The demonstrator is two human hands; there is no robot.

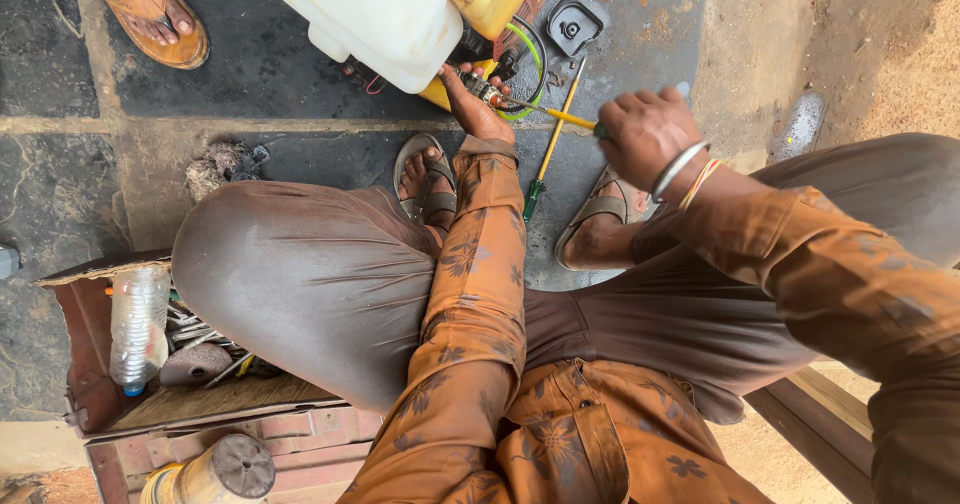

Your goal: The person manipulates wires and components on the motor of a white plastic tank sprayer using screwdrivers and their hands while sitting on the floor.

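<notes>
Beneath the white tank (370, 14), left hand (472, 99) pinches a small metal fitting (480, 86); right hand (645, 134) clenches a yellow-shafted screwdriver (572, 119)

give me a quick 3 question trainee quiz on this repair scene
1. True or false: the right hand grips a yellow-handled screwdriver.
2. What lies on the floor between the person's sandalled feet? A) a hammer B) a second screwdriver C) a spanner
3. What clear item lies in the open toolbox?

Key
1. True.
2. B; it has a yellow shaft and a green end.
3. A plastic bottle.

The left hand steadies a small part under the white tank.
</notes>
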